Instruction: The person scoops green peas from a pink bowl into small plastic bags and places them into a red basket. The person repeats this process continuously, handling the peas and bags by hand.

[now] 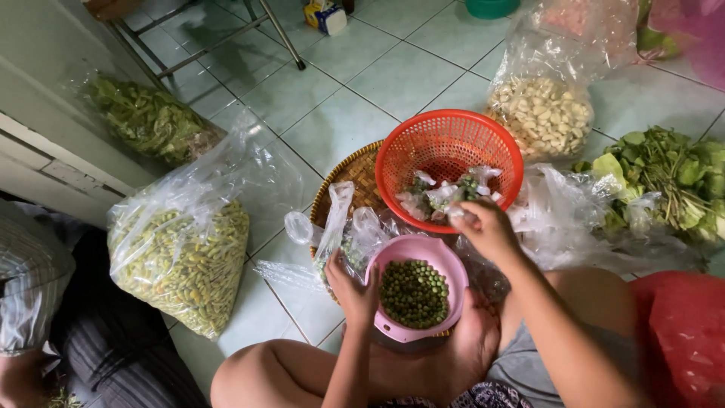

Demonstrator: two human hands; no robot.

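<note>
I sit on a tiled floor with a small pink bowl (440,255) of little green round berries in front of me. My left hand (352,293) grips the bowl's left rim. My right hand (485,229) reaches over the near edge of an orange plastic basket (445,142), its fingers pinched on a small clear packet (457,212) of the green berries. More small packets of the same lie in the basket. The basket rests on a woven round tray (361,172).
A big clear bag of pale green chillies (183,261) lies at left. A bag of leaves (148,119) is behind it, a bag of peeled garlic (541,112) at the back, loose green herbs (664,170) and a red bag (683,332) at right. Metal chair legs (283,34) stand beyond.
</note>
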